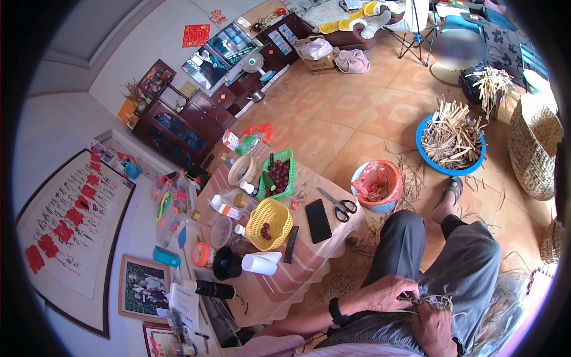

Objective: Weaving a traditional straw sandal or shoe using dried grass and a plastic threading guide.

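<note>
Above my lap, my left hand point(389, 293) pinches at the near side of a small bundle of dried straw point(439, 301), its fingertips closed on the strands. My right hand point(433, 329) grips the same bundle from below, with its fingers curled. Loose ends stick out to the right past both hands. A thin green strip point(405, 312) runs between the hands; what it is, I cannot make out. My fingers partly hide how the straw is twisted or woven.
On the table to my left lie scissors point(342, 208), a phone point(318, 221), a remote point(291, 244), a yellow basket point(279, 217) and a green basket point(286, 189) of grapes. A red-lined bin point(377, 183) and a blue basin point(423, 156) of straw stand ahead. Woven baskets point(532, 157) are at right.
</note>
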A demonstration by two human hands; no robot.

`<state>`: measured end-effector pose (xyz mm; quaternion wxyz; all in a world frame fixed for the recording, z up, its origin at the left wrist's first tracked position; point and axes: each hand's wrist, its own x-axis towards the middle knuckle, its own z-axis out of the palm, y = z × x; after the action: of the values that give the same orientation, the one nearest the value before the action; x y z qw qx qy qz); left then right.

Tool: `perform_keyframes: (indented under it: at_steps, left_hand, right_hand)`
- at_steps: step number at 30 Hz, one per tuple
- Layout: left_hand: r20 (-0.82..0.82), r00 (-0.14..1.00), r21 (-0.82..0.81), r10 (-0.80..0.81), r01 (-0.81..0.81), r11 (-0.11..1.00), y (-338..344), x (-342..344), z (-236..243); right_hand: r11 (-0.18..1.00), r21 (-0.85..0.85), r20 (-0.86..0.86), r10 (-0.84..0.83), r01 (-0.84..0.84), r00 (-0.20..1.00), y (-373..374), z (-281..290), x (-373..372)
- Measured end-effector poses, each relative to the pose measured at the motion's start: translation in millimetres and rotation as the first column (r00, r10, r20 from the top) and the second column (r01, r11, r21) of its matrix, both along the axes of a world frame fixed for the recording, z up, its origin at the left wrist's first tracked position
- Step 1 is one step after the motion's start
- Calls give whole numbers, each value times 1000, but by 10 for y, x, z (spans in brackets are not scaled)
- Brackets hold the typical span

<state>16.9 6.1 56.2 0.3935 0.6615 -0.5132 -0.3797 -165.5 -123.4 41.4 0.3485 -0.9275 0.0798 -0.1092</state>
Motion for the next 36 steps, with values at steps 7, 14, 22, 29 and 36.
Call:
perform_keyframes:
  at_steps: [7,14,22,29,36]
  left_hand:
    - [81,988,16,130,-132,991,75,13,-8]
    - [61,957,19,285,-286,958,42,-12,-103]
    - [29,981,-3,192,-192,981,120,-116,-173]
    - [147,937,3,316,-320,948,214,-149,-140]
    - [152,949,38,277,-286,958,107,-185,-216]
  right_hand:
    - [983,184,-133,15,9,991,-51,77,98]
    - [976,218,-65,40,-25,997,-198,11,153]
    - [904,427,-255,116,4,960,-195,183,-103]
    - [908,386,-9,180,-163,984,-18,44,-13]
    - [889,419,36,190,-188,981,62,8,93]
